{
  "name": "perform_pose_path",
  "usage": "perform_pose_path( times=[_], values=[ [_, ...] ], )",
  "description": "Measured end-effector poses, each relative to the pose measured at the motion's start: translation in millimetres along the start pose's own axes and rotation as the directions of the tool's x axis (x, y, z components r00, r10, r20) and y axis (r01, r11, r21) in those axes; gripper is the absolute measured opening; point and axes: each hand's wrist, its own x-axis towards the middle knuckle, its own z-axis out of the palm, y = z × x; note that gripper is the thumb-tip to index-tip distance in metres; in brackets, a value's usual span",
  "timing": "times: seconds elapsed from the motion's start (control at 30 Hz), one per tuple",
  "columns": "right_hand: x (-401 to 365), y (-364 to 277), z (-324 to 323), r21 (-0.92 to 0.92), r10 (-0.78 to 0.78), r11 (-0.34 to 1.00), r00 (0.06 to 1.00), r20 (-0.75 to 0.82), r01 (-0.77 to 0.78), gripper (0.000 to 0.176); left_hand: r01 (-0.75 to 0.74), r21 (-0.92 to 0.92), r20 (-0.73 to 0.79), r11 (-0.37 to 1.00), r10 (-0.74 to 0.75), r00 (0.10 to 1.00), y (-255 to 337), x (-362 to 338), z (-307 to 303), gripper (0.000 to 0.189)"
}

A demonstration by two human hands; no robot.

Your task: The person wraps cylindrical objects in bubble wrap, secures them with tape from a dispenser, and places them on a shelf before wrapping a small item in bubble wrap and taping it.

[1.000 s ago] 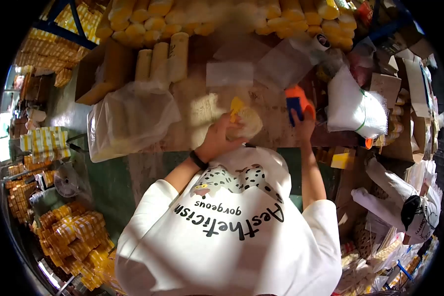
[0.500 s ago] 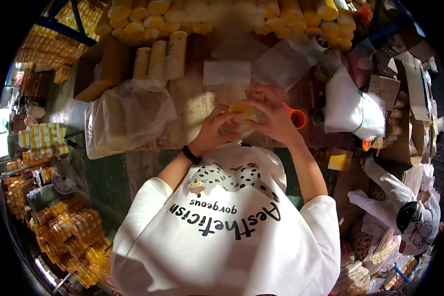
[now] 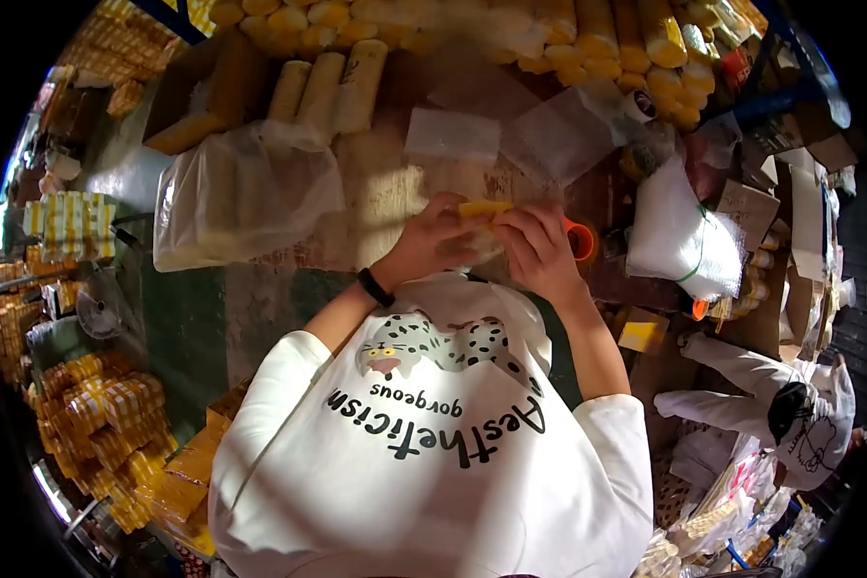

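Observation:
A small flat yellow piece (image 3: 486, 208) is held between my two hands just above the near edge of the worktable. My left hand (image 3: 437, 237) has its fingers closed on the left end of the piece. From the other side, my right hand (image 3: 538, 241) pinches it with bent fingers. Something clear, like thin plastic, shows below the piece, but the hands partly hide it. Close beside the right hand, an orange ring-shaped roll (image 3: 582, 241) lies on the table, partly covered by that hand.
A clear plastic bag (image 3: 246, 202), upright rolls (image 3: 361, 87) and a cardboard box (image 3: 207, 91) stand at left. Plastic sheets (image 3: 453, 135) lie ahead. A white bubble-wrap bundle (image 3: 684, 226) is at right. Another person (image 3: 790, 414) works at far right. Yellow-ended rolls (image 3: 636, 48) are stacked behind.
My right hand has turned and its fingers have closed in on the yellow piece. The hands are nearer together. The whole view has shifted slightly.

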Motion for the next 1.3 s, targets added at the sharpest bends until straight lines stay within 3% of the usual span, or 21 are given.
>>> perform_pose_path(
  times=[0.17,0.23,0.3,0.33,0.4,0.47,0.53,0.67,0.77,0.87,1.03,1.17,1.3],
  values=[
    [1.1,-6.8,-10.0,-0.007,-0.01,1.0,0.996,-0.086,0.01,0.026,-0.037,-0.023,-0.015,0.999,0.036,0.999,-1.9,-2.5,11.8,0.055],
    [4.4,-11.4,-22.0,0.045,0.025,0.999,0.995,-0.099,-0.02,0.026,0.188,-0.12,-0.019,0.975,-0.192,0.981,9.2,3.1,2.4,0.049],
    [3.1,-12.2,-43.0,0.1,0.08,0.992,0.994,-0.07,-0.072,0.023,0.252,-0.117,-0.047,0.961,-0.259,0.965,6.0,3.2,-3.1,0.042],
    [-1.2,-10.0,-47.9,0.257,0.171,0.951,0.985,0.023,-0.171,0.02,0.21,-0.062,-0.08,0.976,-0.214,0.974,-4.9,-0.4,-3.0,0.038],
    [-9.2,-3.4,-56.7,0.512,0.299,0.771,0.925,0.236,-0.38,0.015,0.079,0.088,-0.099,0.993,-0.07,0.993,-18.2,-9.5,-1.0,0.031],
    [-22.5,5.2,-47.6,0.735,0.341,0.375,0.821,0.457,-0.565,0.01,-0.104,0.263,-0.047,0.959,0.121,0.992,-28.1,-16.1,1.8,0.027],
    [-27.4,8.9,-37.8,0.729,0.297,-0.095,0.68,0.67,-0.678,0.009,-0.194,0.277,0.004,0.941,0.201,0.98,-22.3,-15.0,1.0,0.027],
    [-20.4,18.1,-5.8,0.571,0.343,0.138,0.579,0.739,-0.81,0.018,-0.28,0.318,-0.001,0.906,0.296,0.955,-13.2,-14.6,-0.3,0.028],
    [-16.3,23.2,11.7,0.5,0.429,0.353,0.612,0.664,-0.791,0.019,-0.342,0.387,0.042,0.856,0.355,0.934,-23.9,-20.8,0.4,0.031],
    [-12.8,28.5,22.2,0.514,0.432,0.455,0.685,0.586,-0.727,0.017,-0.331,0.376,0.09,0.865,0.322,0.943,-21.1,-22.0,4.7,0.032],
    [-5.8,33.1,26.2,0.46,0.413,0.494,0.665,0.623,-0.738,0.017,-0.284,0.38,0.016,0.881,0.301,0.954,-13.5,-19.4,7.2,0.03],
    [2.2,30.1,25.1,0.416,0.39,0.575,0.682,0.618,-0.705,0.016,-0.341,0.402,-0.008,0.85,0.375,0.927,-19.2,-18.3,8.0,0.032],
    [4.5,26.3,28.9,0.397,0.385,0.646,0.728,0.567,-0.652,0.014,-0.294,0.36,-0.044,0.885,0.331,0.943,-24.2,-21.1,11.1,0.035]
  ],
)
